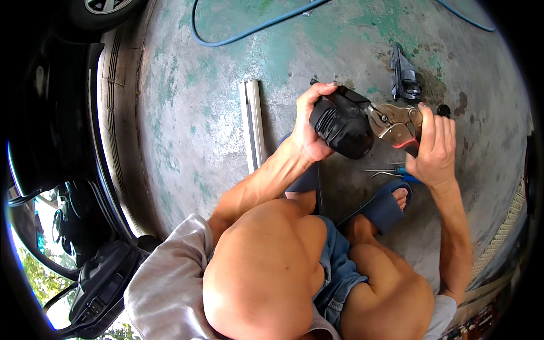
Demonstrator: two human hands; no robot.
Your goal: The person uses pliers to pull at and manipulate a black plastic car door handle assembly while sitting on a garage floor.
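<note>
My left hand [307, 129] is closed round a bulky black plastic part [345, 124] with ribbed vents on one side, its thumb over the top. Metal locking pliers [391, 122] with a red-trimmed handle meet that part at its upper right end; whether the jaws grip it I cannot tell. My right hand [433, 147] is wrapped round the pliers' handles. Just beyond them on the floor lie a grey-black mechanical piece [403, 73] and a small black round piece [443, 110]. Below, thin metal tools, one with a blue handle [409, 177], are partly behind my right hand.
I squat on a stained concrete floor [192, 113] in blue sandals [381, 211]. A long pale metal rail [249, 105] lies left of my hands. A blue hose [238, 39] curves across the back. A dark car [56, 124] with its wheel [105, 5] stands along the left.
</note>
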